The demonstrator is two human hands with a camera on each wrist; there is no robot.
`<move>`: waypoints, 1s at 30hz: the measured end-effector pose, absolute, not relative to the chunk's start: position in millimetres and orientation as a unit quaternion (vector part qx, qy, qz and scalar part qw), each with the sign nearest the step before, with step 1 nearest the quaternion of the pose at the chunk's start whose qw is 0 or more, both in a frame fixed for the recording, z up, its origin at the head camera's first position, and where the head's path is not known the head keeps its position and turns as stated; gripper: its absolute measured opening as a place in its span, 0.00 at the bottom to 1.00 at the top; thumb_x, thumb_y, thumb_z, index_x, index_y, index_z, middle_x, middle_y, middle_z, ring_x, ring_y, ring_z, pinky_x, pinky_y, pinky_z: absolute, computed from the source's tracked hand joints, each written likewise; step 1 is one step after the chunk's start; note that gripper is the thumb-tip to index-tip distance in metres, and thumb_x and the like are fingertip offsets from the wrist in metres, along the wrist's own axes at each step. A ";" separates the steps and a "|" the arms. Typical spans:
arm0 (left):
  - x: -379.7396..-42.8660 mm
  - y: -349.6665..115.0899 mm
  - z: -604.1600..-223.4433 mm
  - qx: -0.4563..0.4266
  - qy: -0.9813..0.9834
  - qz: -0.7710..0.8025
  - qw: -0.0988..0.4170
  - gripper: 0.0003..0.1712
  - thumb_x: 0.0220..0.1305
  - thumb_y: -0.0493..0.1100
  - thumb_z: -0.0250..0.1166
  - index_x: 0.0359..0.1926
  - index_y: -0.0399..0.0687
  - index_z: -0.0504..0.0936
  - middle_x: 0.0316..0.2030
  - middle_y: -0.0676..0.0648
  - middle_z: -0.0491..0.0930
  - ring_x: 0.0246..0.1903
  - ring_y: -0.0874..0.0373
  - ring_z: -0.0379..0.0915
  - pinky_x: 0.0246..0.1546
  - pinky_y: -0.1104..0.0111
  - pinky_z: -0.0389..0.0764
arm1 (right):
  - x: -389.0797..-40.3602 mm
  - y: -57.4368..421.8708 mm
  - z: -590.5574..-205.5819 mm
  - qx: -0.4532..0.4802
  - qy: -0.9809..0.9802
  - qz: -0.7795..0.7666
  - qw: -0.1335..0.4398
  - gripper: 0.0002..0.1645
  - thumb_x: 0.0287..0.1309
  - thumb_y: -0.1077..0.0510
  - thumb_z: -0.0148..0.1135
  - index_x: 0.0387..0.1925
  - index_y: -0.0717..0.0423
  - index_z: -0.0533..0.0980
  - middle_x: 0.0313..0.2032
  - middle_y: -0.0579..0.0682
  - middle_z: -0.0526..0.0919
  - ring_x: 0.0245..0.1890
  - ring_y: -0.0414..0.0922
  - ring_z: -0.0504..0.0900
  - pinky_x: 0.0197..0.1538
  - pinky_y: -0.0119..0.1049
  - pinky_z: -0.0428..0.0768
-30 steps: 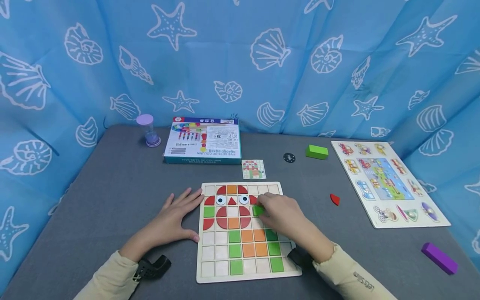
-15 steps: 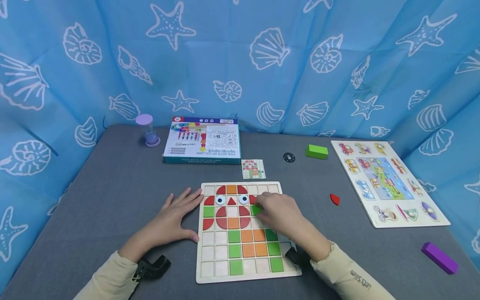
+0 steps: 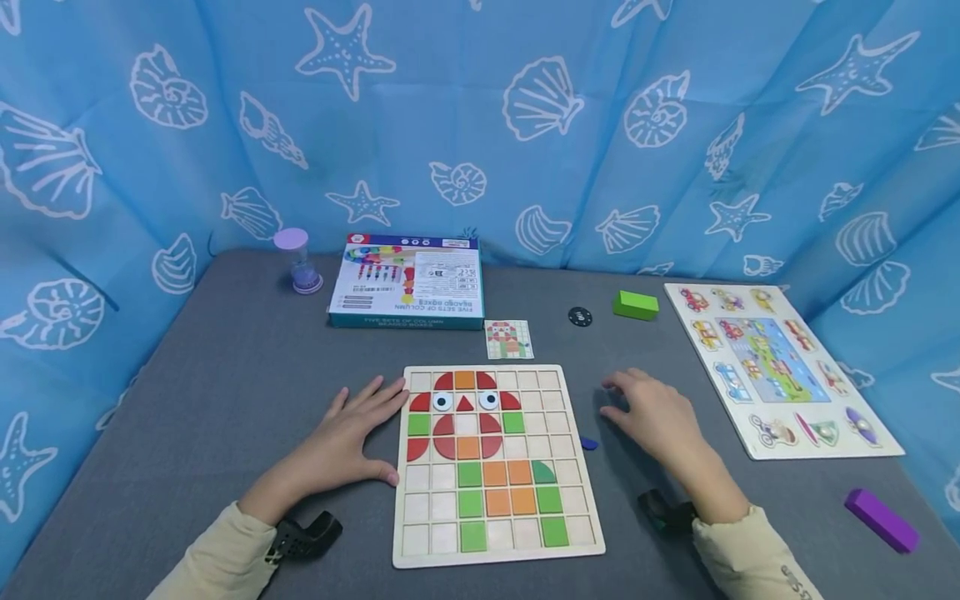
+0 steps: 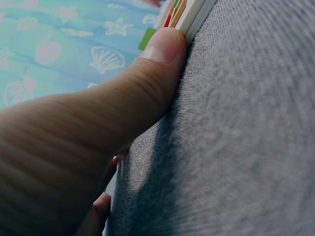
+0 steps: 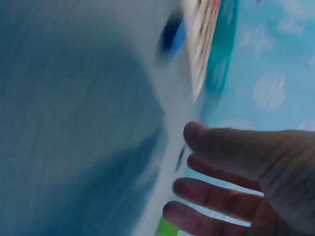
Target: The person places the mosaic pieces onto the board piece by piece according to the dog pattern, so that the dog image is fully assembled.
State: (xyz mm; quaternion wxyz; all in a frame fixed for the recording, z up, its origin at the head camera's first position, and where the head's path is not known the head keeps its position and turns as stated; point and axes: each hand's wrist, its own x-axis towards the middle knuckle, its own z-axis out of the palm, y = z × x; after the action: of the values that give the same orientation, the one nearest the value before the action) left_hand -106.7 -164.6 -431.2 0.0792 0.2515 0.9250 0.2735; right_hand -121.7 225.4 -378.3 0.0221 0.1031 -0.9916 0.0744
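Observation:
My left hand [image 3: 352, 442] lies at the left edge of a wooden grid board [image 3: 442, 546], thumb and fingertips right at its rim, fingers spread. In the left wrist view its thumb [image 4: 162, 51] meets the board's side. On the board, red, orange and green tiles form an owl-like figure with two round eye pieces [image 3: 442, 402]. My right hand [image 3: 656, 417] is over the cloth right of the board. In the right wrist view its fingers are loosely bent, with nothing between them. A small blue piece [image 3: 588, 443] lies between the board and that hand.
Behind the board are a pattern card [image 3: 508, 339], a boxed bead set [image 3: 407, 283] and a sand timer [image 3: 298, 260]. A black disc [image 3: 579, 316], green block [image 3: 635, 305], picture puzzle [image 3: 780, 367] and purple block [image 3: 881, 520] lie to the right.
My right hand has left the green tile in its square and moved right, off the board. The blue piece has come into view; the hand now covers where the red piece lay.

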 end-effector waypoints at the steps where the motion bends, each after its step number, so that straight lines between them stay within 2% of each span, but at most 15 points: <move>1: -107.0 -164.6 -431.4 0.252 0.925 0.273 0.080 0.63 0.28 0.72 0.63 0.67 0.54 0.53 0.68 0.54 0.47 0.67 0.49 0.35 0.59 0.42 0.33 | -123.3 237.3 -379.5 0.092 -0.993 0.075 0.021 0.20 0.43 0.56 0.68 0.42 0.56 0.77 0.36 0.54 0.77 0.32 0.50 0.78 0.28 0.45 0.74; 8: -107.6 -164.5 -431.7 0.252 0.925 0.271 0.083 0.63 0.28 0.73 0.63 0.67 0.54 0.53 0.68 0.54 0.47 0.67 0.50 0.35 0.59 0.42 0.33 | -129.0 297.4 -380.5 0.064 -0.993 0.095 -0.021 0.21 0.45 0.60 0.65 0.43 0.64 0.75 0.36 0.61 0.75 0.31 0.51 0.75 0.28 0.44 0.71; 13: -107.4 -164.4 -431.0 0.250 0.926 0.272 0.085 0.63 0.28 0.73 0.63 0.67 0.55 0.52 0.68 0.54 0.46 0.67 0.50 0.35 0.59 0.43 0.33 | -128.4 310.5 -381.0 0.078 -0.990 0.108 -0.039 0.19 0.46 0.62 0.64 0.42 0.66 0.75 0.37 0.61 0.77 0.35 0.54 0.76 0.34 0.49 0.73; 17: -107.6 -164.0 -431.1 0.249 0.926 0.272 0.084 0.63 0.28 0.73 0.63 0.67 0.55 0.52 0.68 0.54 0.47 0.67 0.49 0.35 0.59 0.43 0.32 | -128.1 310.7 -381.1 0.082 -0.989 0.115 -0.036 0.17 0.45 0.65 0.63 0.41 0.66 0.76 0.35 0.60 0.78 0.34 0.53 0.77 0.33 0.48 0.74; 24: -107.1 -164.4 -431.2 0.249 0.926 0.272 0.085 0.63 0.28 0.72 0.64 0.67 0.55 0.52 0.68 0.54 0.47 0.67 0.50 0.35 0.60 0.43 0.32 | -123.3 280.1 -380.8 0.114 -0.986 0.118 -0.015 0.18 0.44 0.64 0.65 0.41 0.63 0.76 0.37 0.59 0.79 0.34 0.50 0.78 0.34 0.47 0.76; 27: -106.9 -164.3 -431.3 0.249 0.926 0.272 0.084 0.63 0.28 0.72 0.64 0.67 0.55 0.52 0.68 0.54 0.47 0.67 0.50 0.35 0.60 0.43 0.32 | -118.4 248.4 -380.4 0.165 -0.979 0.118 0.008 0.17 0.42 0.63 0.67 0.39 0.58 0.77 0.36 0.52 0.80 0.35 0.46 0.78 0.37 0.44 0.76; 30: -106.9 -164.0 -431.9 0.250 0.926 0.271 0.081 0.63 0.28 0.73 0.63 0.67 0.55 0.53 0.68 0.54 0.47 0.67 0.50 0.35 0.59 0.43 0.32 | -110.7 213.8 -379.5 0.230 -0.966 0.117 0.015 0.16 0.41 0.61 0.68 0.37 0.52 0.78 0.35 0.44 0.79 0.34 0.40 0.77 0.37 0.38 0.77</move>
State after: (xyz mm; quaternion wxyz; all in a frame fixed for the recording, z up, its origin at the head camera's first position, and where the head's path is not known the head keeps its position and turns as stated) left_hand -106.9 -164.0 -431.9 0.0813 0.2498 0.9261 0.2708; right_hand -110.7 213.8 -379.5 0.0146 0.2303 -0.9660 0.1166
